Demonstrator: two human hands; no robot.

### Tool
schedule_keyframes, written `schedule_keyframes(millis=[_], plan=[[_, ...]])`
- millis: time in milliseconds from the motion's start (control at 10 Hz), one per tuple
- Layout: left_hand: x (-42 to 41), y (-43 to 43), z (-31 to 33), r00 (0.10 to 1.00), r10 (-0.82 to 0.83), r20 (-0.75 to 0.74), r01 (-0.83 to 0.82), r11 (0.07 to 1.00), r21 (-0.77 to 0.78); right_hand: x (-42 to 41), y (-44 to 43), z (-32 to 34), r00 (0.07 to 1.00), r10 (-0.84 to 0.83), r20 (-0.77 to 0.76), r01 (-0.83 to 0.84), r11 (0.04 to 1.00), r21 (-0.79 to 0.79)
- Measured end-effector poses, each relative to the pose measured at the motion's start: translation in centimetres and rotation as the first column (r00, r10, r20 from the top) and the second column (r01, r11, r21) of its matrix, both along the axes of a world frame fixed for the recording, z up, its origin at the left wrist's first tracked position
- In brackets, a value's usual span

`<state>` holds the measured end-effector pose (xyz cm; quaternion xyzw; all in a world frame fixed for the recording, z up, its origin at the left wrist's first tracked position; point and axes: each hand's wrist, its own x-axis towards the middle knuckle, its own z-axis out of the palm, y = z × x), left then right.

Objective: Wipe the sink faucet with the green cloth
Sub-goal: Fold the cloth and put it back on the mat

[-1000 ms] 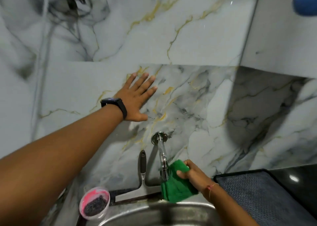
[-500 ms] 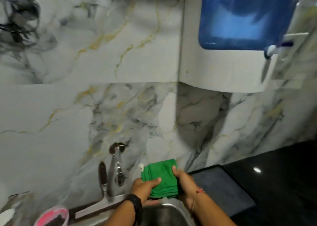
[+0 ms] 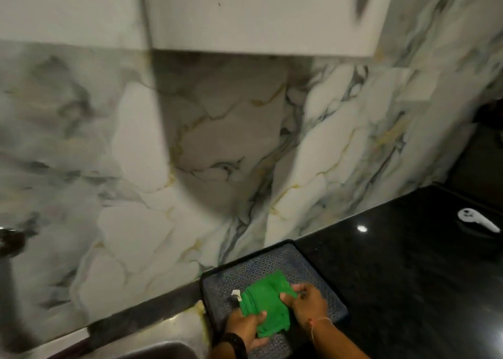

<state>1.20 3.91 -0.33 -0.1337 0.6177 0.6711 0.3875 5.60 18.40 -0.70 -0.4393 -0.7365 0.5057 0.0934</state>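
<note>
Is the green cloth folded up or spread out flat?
Folded. The green cloth is a thick bunch with stacked layers showing at its edges, held between both hands, left and right, over the dark textured tray.
</note>
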Motion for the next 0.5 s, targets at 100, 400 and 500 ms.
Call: schedule_keyframes(millis=[100, 400, 500], plan=[[-2.5, 2.7, -3.0, 0.994, -0.034, -0.103, 0.019, 0.989, -0.144, -2.2, 2.1, -1.8, 0.997, 0.064, 0.054, -0.069, 0.991, 0.114], [-5.0, 4.0, -8.1, 0.892, -0.263, -0.367, -0.002, 0.811, -0.585, -3.5, 3.7, -6.1, 0.949, 0.051, 0.311, -0.192, 0.875, 0.444], [-4.6, 6.5, -6.6, 0.937, 0.038, -0.347, -0.191, 0.887, -0.420, -3.9, 3.5, -5.1, 0.916, 0.067, 0.395, -0.257, 0.855, 0.451]])
